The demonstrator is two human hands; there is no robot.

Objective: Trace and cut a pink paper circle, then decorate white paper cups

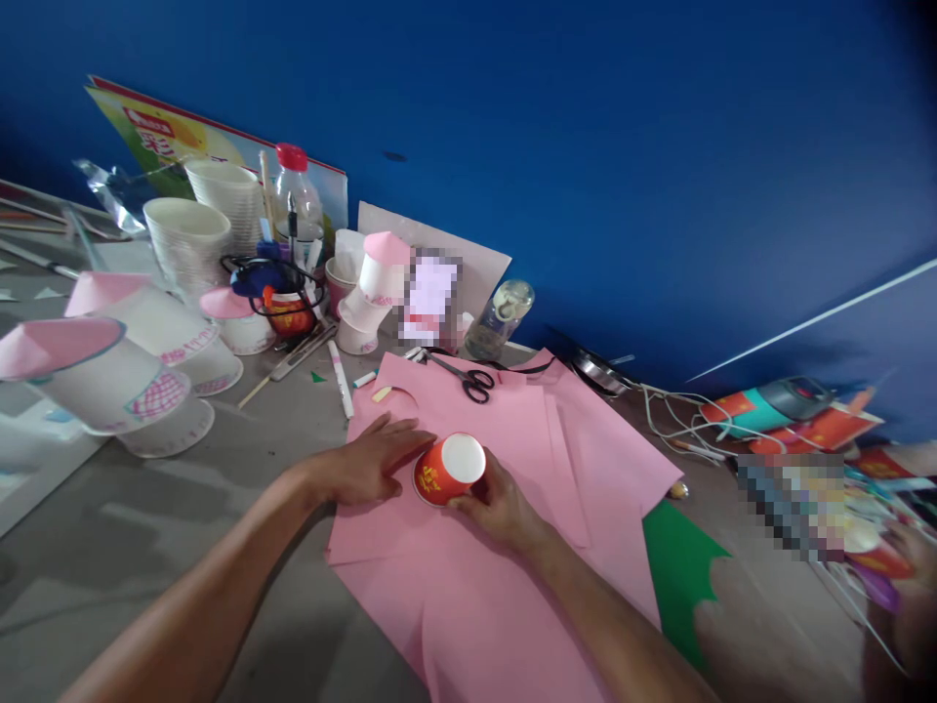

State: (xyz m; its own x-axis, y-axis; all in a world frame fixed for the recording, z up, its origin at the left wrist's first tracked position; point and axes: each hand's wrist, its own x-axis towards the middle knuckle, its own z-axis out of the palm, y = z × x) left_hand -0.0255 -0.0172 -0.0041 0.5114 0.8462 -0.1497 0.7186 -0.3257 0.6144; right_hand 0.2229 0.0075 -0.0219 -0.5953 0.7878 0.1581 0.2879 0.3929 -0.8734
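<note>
A red paper cup [439,471] with gold lettering stands on the pink paper [505,596], its white round end facing up. My right hand [502,503] grips the cup from the right side, thumb low and fingers behind it. Flat on the pink sheets to the left lies my left hand [377,459], fingers stretched out toward the cup. Black-handled scissors [475,384] rest on the paper beyond the cup. A white marker [341,381] lies left of the sheets.
White cup models with pink cone roofs [157,386] stand at left, before stacked paper cups [188,239]. A phone [430,298] and a clear bottle [502,317] stand near the blue wall. Green paper [680,576] shows at right, where another person's hand [912,552] holds a red cup.
</note>
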